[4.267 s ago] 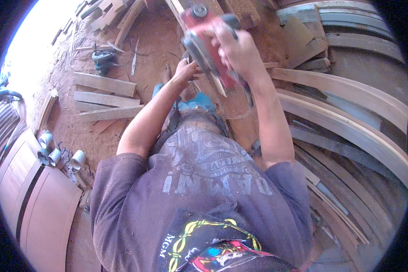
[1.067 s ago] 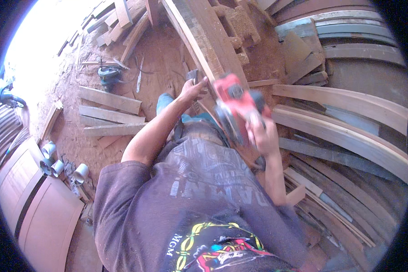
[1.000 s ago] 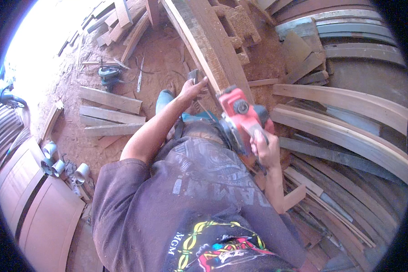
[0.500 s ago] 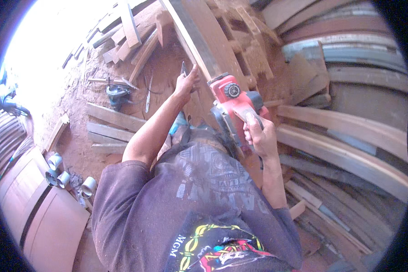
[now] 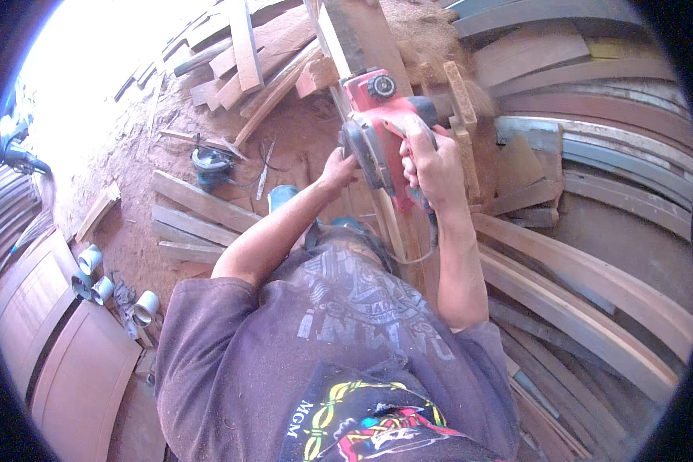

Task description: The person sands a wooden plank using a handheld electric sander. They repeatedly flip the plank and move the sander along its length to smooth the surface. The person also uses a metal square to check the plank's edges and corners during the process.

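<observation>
My right hand [image 5: 436, 165] is wrapped round the rear handle of a red and black electric planer [image 5: 383, 115]. The planer sits on a long wooden beam [image 5: 354, 38] that runs away from me, and its round black knob points up. Close against the planer's left side is my left hand [image 5: 339, 169], low by the beam's edge. Its fingers are curled and partly hidden, and I cannot make out what is between them. A cord [image 5: 420, 258] hangs from the back of the planer.
Stacked boards [image 5: 593, 269] fill the right side. Offcuts [image 5: 246, 61] lie at the far left, near a teal power tool [image 5: 210, 163] on the dusty ground. Several pale cylinders [image 5: 102, 289] stand by flat wooden panels [image 5: 85, 369] at the lower left.
The planer has moved forward along the beam with my right hand on it. My left hand, earlier raised ahead of the planer with a dark thin thing at its fingers, is now beside it.
</observation>
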Demonstrator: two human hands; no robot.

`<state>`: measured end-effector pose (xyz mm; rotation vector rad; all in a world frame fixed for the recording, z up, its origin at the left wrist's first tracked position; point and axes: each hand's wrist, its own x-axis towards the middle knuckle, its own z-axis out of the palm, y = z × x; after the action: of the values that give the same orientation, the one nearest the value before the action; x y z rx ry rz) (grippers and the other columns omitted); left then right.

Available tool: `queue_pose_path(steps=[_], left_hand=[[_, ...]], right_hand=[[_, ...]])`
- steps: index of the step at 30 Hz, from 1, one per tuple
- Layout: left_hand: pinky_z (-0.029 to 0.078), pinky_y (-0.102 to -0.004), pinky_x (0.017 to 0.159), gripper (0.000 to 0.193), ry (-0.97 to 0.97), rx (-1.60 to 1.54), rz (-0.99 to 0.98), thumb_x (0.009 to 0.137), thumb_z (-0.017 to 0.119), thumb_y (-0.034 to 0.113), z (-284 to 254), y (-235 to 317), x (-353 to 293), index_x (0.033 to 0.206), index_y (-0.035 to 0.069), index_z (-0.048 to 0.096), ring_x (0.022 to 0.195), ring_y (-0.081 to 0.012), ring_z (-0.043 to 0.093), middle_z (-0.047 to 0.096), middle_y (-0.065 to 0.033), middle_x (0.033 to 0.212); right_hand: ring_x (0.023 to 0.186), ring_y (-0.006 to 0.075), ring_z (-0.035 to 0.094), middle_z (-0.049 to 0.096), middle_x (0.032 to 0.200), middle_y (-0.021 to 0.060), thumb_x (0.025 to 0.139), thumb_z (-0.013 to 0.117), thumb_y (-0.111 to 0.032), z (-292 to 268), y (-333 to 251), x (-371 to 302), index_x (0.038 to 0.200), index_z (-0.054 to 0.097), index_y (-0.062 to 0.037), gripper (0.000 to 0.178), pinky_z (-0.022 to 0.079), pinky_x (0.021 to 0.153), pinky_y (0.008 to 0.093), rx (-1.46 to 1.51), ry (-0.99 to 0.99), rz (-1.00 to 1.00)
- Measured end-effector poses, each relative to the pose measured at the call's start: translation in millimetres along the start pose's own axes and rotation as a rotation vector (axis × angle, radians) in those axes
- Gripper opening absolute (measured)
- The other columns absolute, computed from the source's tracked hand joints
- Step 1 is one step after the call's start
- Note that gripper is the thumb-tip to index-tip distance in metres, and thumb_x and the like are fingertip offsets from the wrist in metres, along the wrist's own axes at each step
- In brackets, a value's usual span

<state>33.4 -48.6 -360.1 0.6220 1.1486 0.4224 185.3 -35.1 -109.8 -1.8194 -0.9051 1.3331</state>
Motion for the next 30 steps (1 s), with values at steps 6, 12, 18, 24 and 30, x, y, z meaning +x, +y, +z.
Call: queue_pose_path(steps=[6, 12, 18, 24, 30], left_hand=[[0.054, -0.0429, 0.086, 0.054, 0.012, 0.008, -0.077, 0.103, 0.065, 0.056, -3.6, 3.0, -3.0, 0.130, 0.009, 0.062, 0.115, -0.0217, 0.063, 0.069, -0.0078, 0.122], [0.059, -0.0417, 0.074, 0.059, 0.010, 0.041, -0.027, 0.101, 0.069, 0.059, -4.0, -5.8, 1.2, 0.119, 0.003, 0.060, 0.096, -0.0216, 0.067, 0.070, -0.0096, 0.104], [0.058, -0.0401, 0.073, 0.059, 0.051, 0.089, -0.039, 0.100, 0.069, 0.058, -3.3, 7.1, -4.8, 0.120, 0.003, 0.063, 0.096, -0.0201, 0.067, 0.071, -0.0092, 0.105], [0.057, -0.0388, 0.071, 0.055, 0.019, 0.009, 0.045, 0.100, 0.069, 0.057, -9.1, -11.1, 10.1, 0.121, 0.006, 0.066, 0.093, -0.0198, 0.068, 0.071, -0.0091, 0.105], [0.058, -0.0421, 0.074, 0.052, -0.003, 0.053, -0.030, 0.102, 0.069, 0.050, -8.5, -10.7, 12.2, 0.123, 0.003, 0.065, 0.095, -0.0217, 0.067, 0.071, -0.0098, 0.106]], right_hand=[[0.048, 0.0077, 0.054, 0.056, 0.058, -0.0027, 0.101, 0.065, -0.050, 30.9, -55.8, 70.7, 0.075, 0.071, -0.0035, 0.053, 0.041, 0.045, 0.0268, -0.002, -0.039, -0.024], [0.050, 0.0063, 0.049, 0.055, 0.064, -0.0024, 0.104, 0.057, -0.055, 69.2, -108.6, 173.8, 0.092, 0.075, -0.0016, 0.058, 0.038, 0.045, 0.0262, -0.044, -0.080, -0.192], [0.049, 0.0065, 0.050, 0.055, 0.063, -0.0021, 0.105, 0.056, -0.057, 70.4, -117.3, 180.7, 0.088, 0.072, -0.0030, 0.059, 0.038, 0.045, 0.0267, -0.042, -0.151, -0.221], [0.049, 0.0053, 0.051, 0.056, 0.063, -0.0041, 0.107, 0.056, -0.056, -6.2, 6.0, 22.2, 0.086, 0.064, -0.0080, 0.053, 0.038, 0.045, 0.0251, -0.053, -0.148, -0.151], [0.054, 0.0043, 0.052, 0.057, 0.070, -0.0038, 0.110, 0.053, -0.043, -27.4, 32.8, -75.4, 0.086, 0.065, -0.0051, 0.047, 0.039, 0.047, 0.0231, -0.049, -0.013, 0.115]])
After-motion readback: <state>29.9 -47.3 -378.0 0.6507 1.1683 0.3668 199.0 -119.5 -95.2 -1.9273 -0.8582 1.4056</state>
